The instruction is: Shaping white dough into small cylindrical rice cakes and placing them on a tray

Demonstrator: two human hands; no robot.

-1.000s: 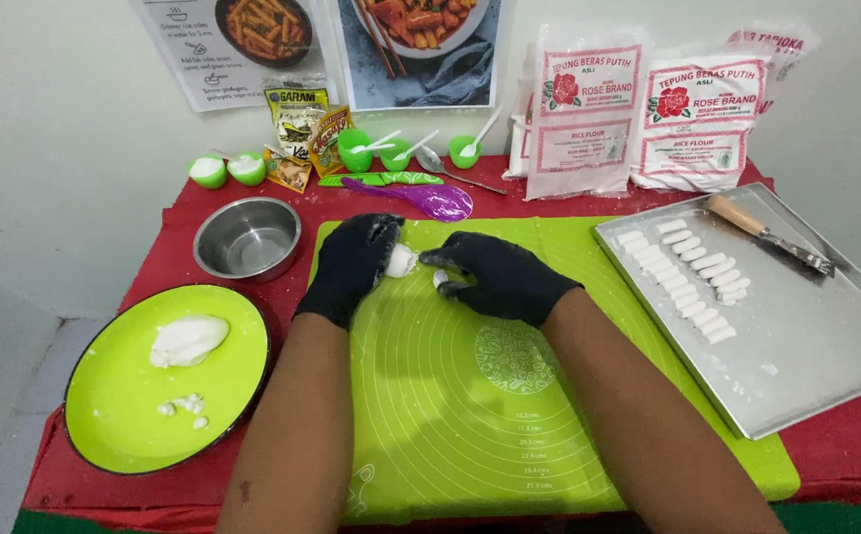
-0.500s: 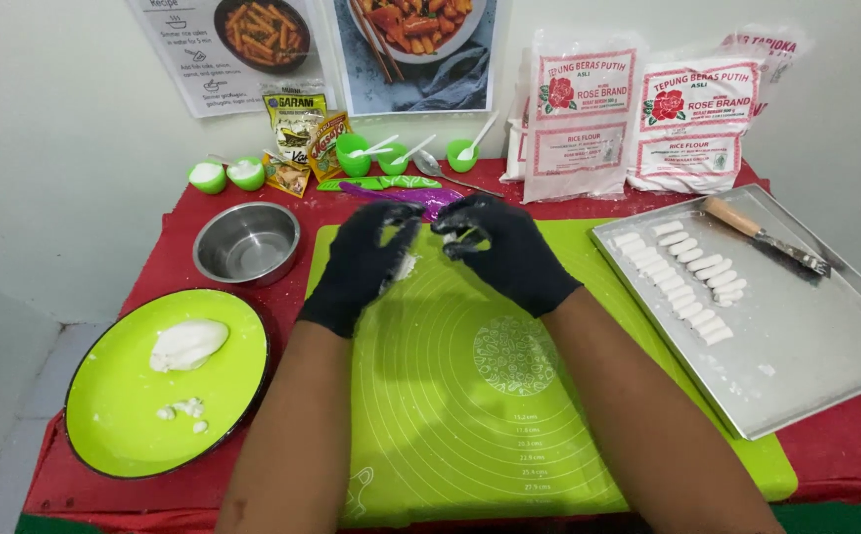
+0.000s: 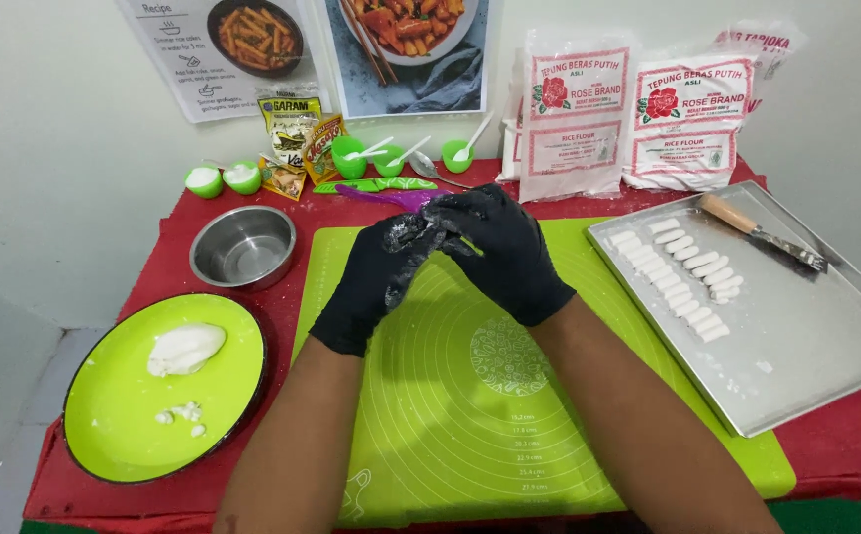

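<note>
Both my hands wear black gloves and meet fingertip to fingertip above the far part of the green silicone mat (image 3: 470, 415). My left hand (image 3: 381, 272) is dusted with white flour at the fingers. My right hand (image 3: 499, 247) curls over against it. The small white dough piece they hold is hidden between the fingers. On the right, a steel tray (image 3: 806, 346) carries two rows of short white dough sticks (image 3: 687, 282). To my left, a green plate (image 3: 124, 425) holds a white dough lump (image 3: 185, 348) and a few crumbs.
An empty steel bowl (image 3: 242, 247) stands left of the mat. A wooden-handled knife (image 3: 762, 232) lies on the tray. White flour bags (image 3: 574, 109) lean on the back wall, with small green cups (image 3: 223, 178), spoons, sachets and a purple tool (image 3: 391, 196) along the red table's far edge.
My hands have lifted off the mat and closed together. The white dough piece seen between the fingers a second ago is now covered by them.
</note>
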